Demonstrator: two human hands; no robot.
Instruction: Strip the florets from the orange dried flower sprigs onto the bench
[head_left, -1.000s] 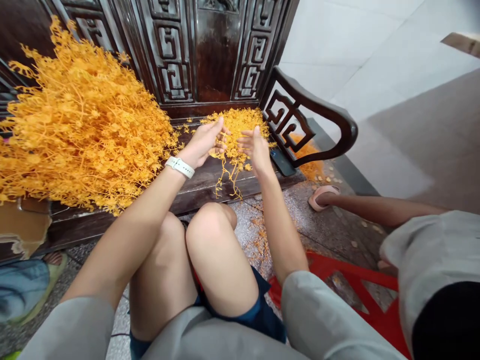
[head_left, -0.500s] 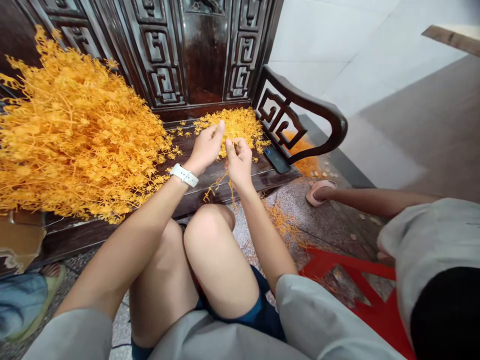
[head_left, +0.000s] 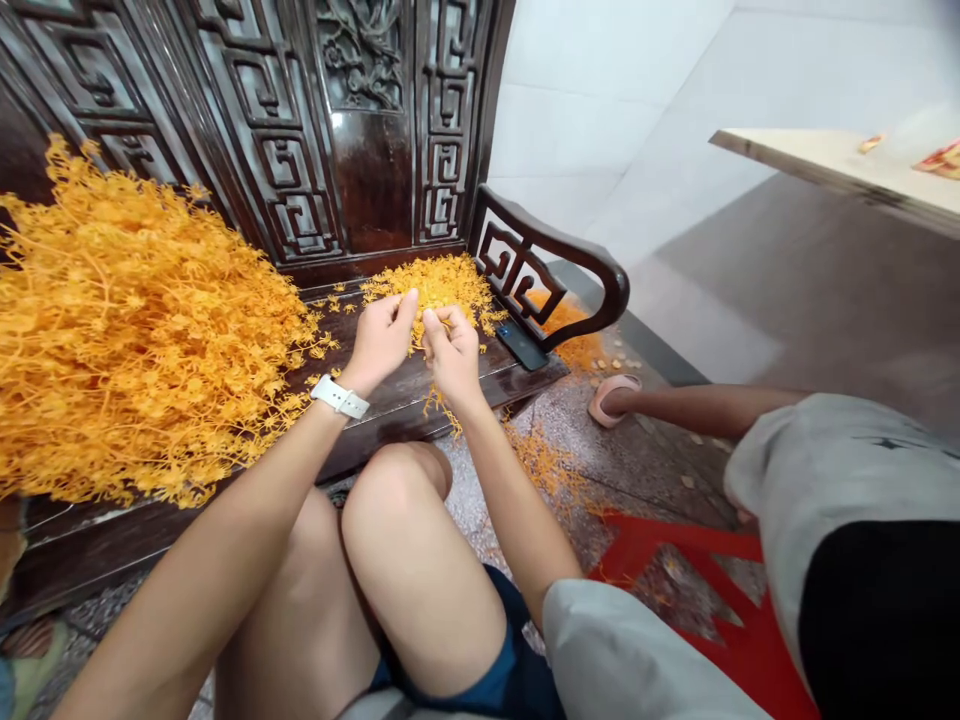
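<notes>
Two hands, two orange bench piles

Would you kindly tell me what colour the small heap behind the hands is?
The small heap is golden yellow, showing best in the head view.

the bench is dark wood under a glossy lacquer, its carved back smooth and shiny; the orange sprigs look like matt plastic, rough and spiky; the phone looks smooth, the wrist strap matt and rubbery, the floor like speckled stone
</notes>
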